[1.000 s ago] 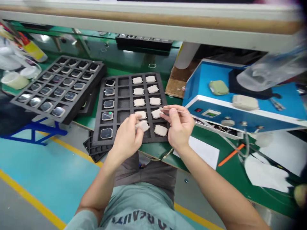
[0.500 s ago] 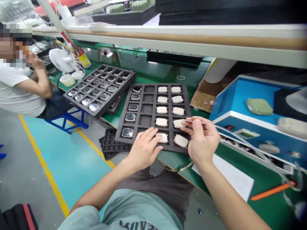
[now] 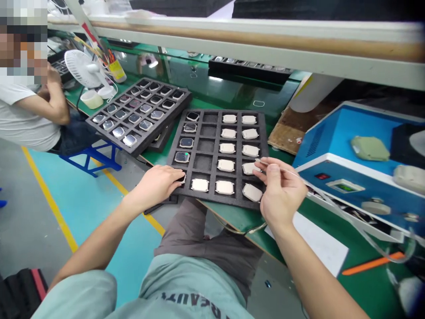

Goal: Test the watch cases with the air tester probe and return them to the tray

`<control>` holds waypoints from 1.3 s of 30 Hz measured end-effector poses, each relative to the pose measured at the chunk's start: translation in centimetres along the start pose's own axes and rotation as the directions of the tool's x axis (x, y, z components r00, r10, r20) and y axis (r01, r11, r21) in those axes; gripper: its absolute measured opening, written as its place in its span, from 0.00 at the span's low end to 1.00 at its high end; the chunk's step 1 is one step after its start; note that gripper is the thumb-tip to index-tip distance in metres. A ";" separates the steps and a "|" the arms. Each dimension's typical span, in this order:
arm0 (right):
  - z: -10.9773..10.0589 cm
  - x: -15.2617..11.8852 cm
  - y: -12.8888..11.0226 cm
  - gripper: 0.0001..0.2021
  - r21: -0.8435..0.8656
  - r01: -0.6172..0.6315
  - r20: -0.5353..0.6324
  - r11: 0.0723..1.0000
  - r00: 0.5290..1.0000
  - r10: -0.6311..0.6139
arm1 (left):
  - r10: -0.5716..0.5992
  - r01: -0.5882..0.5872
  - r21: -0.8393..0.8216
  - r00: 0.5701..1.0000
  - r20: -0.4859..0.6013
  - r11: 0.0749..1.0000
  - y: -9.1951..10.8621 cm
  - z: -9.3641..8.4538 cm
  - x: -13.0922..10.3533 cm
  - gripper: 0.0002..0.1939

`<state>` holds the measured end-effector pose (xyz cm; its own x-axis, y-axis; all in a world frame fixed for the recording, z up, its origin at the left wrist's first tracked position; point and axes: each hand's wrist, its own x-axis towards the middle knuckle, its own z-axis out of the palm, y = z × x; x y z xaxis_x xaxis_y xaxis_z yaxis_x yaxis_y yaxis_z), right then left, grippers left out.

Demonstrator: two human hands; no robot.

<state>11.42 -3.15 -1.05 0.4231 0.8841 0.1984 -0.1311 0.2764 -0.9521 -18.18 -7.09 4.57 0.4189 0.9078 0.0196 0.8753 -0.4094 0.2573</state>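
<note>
My left hand [image 3: 159,182] is at the near left corner of a black foam tray [image 3: 203,160]. Its fingers are closed around a dark-faced square watch [image 3: 182,178], which they partly cover. Between the fingertips of my right hand [image 3: 282,192] is the end of a thin clear tube [image 3: 318,190]. Those fingertips are beside a beige watch case [image 3: 251,168] in the rightmost column. Other beige pieces fill the two right columns, and one beige case [image 3: 200,184] sits at the near end of the second column. Dark-screened watches line the left column.
A second foam tray of watches [image 3: 139,113] lies to the left, near a white fan [image 3: 81,68]. To the right stands a blue machine [image 3: 335,150] with a green case [image 3: 370,147] on top. An orange stick [image 3: 373,263] lies nearby. A seated person [image 3: 29,106] is at far left.
My left hand has moved left from the tray's near middle onto the near left watch, uncovering the beige case in the second column. My right hand stays near the same beige case with the tube.
</note>
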 end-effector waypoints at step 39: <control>0.5 -1.4 -0.3 0.07 0.015 0.159 0.146 0.987 0.976 -0.159 | -0.508 -0.098 -0.983 0.846 -0.163 0.154 11.0 7.4 9.4 0.20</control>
<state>10.40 -4.25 -0.91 0.3034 0.8741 0.3793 -0.0758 0.4190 -0.9048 -2.81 -3.79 0.44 -0.1298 0.9906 0.0437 -0.1438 -0.0624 0.9876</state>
